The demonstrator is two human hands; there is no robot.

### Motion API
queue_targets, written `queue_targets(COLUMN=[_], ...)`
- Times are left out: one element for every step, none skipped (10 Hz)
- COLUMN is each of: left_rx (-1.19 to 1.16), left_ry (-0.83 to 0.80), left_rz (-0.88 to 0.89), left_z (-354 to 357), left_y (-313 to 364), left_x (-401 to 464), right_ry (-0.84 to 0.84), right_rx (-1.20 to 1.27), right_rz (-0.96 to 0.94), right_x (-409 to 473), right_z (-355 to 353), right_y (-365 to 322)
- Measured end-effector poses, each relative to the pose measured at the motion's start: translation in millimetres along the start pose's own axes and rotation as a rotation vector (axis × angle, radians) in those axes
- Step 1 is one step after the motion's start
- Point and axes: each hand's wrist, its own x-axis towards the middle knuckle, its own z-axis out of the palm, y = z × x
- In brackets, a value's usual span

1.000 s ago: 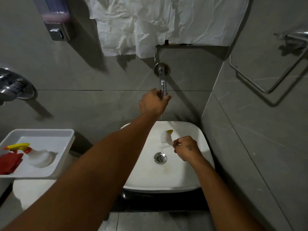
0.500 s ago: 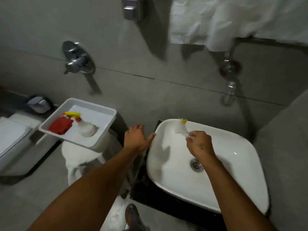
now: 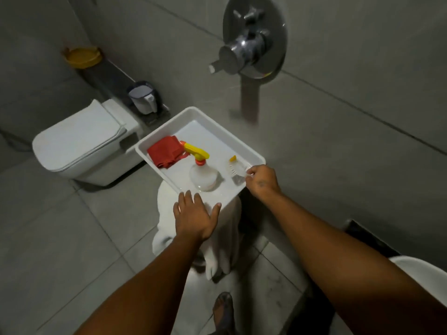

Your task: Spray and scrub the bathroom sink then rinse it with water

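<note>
Step in hand: the brush goes into the tray; judged from this, scrubbing looks finished or paused.
Right hand (image 3: 262, 182): at the tray's right corner, centre-right of the frame, fingertips pinching the handle end of the scrub brush (image 3: 235, 170).
Scrub brush: pale, with a yellow tip, low over or on the tray floor; contact cannot be told.
Left hand (image 3: 194, 215): fingers spread, empty, at the tray's near rim below centre.
Tray (image 3: 169, 131): white, on a cloth-draped stand mid-frame.
Spray bottle (image 3: 203, 175): clear with a yellow trigger, lying in the tray beside a red cloth (image 3: 165, 152).
Sink (image 3: 425, 267): only its white rim shows, at the lower right edge.
Next move: release the brush, turn back right to the sink, and rinse; the tap is out of view.
</note>
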Motion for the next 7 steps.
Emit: queue_targets(left_rx=[0.019,0.021,0.048,0.075,0.077,0.087,0.064], left_ry=[-0.039,-0.056,-0.066,-0.091,-0.107,-0.131,-0.09], left_rz=[-0.053,-0.053,-0.048,-0.052,-0.062,-0.078,-0.038], left_z=[17.9,26.6,33.5,40.3,41.1,38.1,31.5], left_y=[-11.5,-12.2,-10.5,-7.4,-3.9,-0.7,11.5], left_x=[14.0,19.3,16.7,14.4,14.7,15.1,8.4], right_ry=[-0.011,-0.018,-0.025,-0.005,-0.018,-0.019,0.074], right_rx=[-0.023,-0.019,-0.065,-0.122,-0.146,0.012,0.127], right_rz=[0.017,0.008,-0.01,-0.035,-0.066,-0.124,-0.167], right_x=[34.0,52.7,60.1,61.8,56.2,44.5,28.9], right_z=[27.7,39.9,43.4,44.1,39.9,28.2,8.8], right_y=[7.4,15.5,19.1,22.9,24.8,31.6,44.6])
